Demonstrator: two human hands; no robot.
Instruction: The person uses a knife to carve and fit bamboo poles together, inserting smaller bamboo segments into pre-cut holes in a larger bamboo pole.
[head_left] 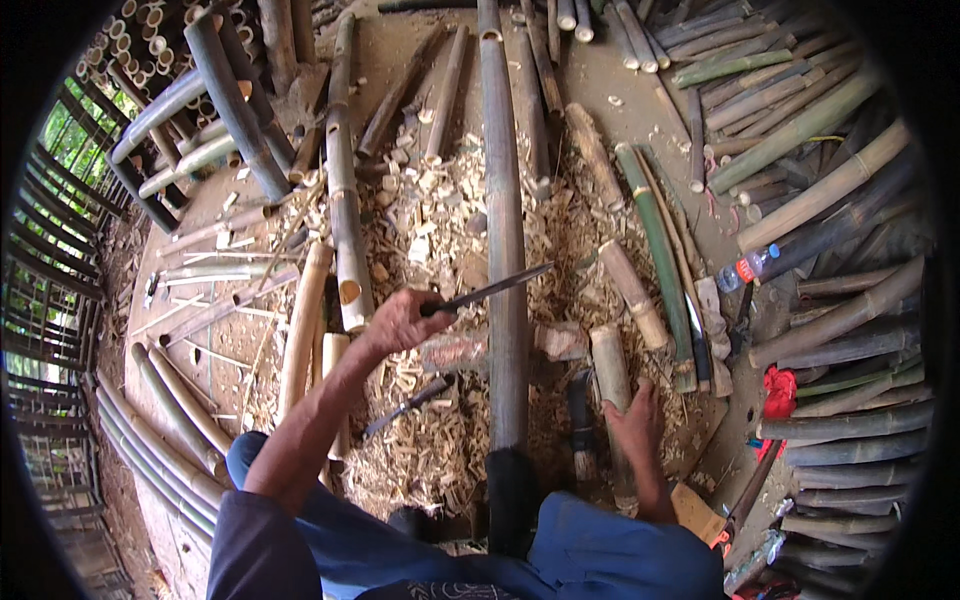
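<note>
My left hand (pixel 402 320) is closed round the dark handle of a narrow-bladed knife (pixel 500 285), its blade pointing right, over a long dark bamboo pole (pixel 505 210). The pole runs from the far edge toward my legs and crosses a reddish log (pixel 455 351) lying sideways. At the right, my right hand (pixel 637 428) has thumb and fingers apart against a short, thick round piece of bamboo or wood (pixel 610 365). Beside that piece lies a dark broad-bladed tool (pixel 580 410). Left of the pole, another slim bladed tool (pixel 408 406) rests on the chips.
Pale wood chips (pixel 420 220) cover the floor around the pole. Green split bamboo (pixel 655 265) lies to the right, near a plastic bottle (pixel 748 268) and red cloth (pixel 779 392). Stacked bamboo (pixel 850 430) lines the right side. A holed bamboo pole (pixel 343 200) lies at left.
</note>
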